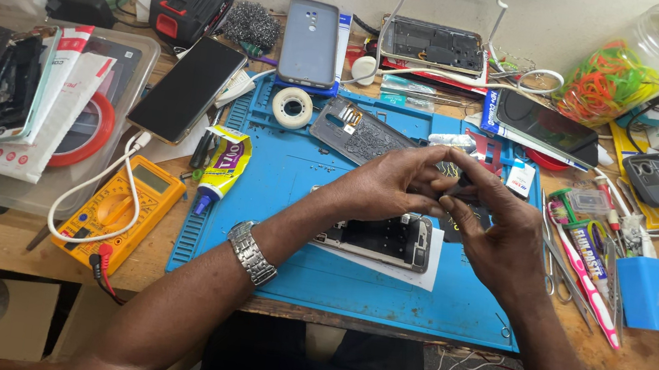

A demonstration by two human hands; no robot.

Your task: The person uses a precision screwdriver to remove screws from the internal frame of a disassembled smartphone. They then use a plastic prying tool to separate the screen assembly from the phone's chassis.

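Note:
My left hand and my right hand meet above the middle of a blue work mat. Their fingertips pinch together around a small dark part that is too small to identify. An opened phone frame lies flat on white paper just under my hands. A grey inner phone plate lies tilted on the mat behind them. My left wrist wears a metal watch.
A yellow multimeter and a glue tube sit left of the mat. A tape roll, a grey phone back and a dark phone lie behind. Tweezers and a toothpaste tube lie right, a jar of rubber bands beyond.

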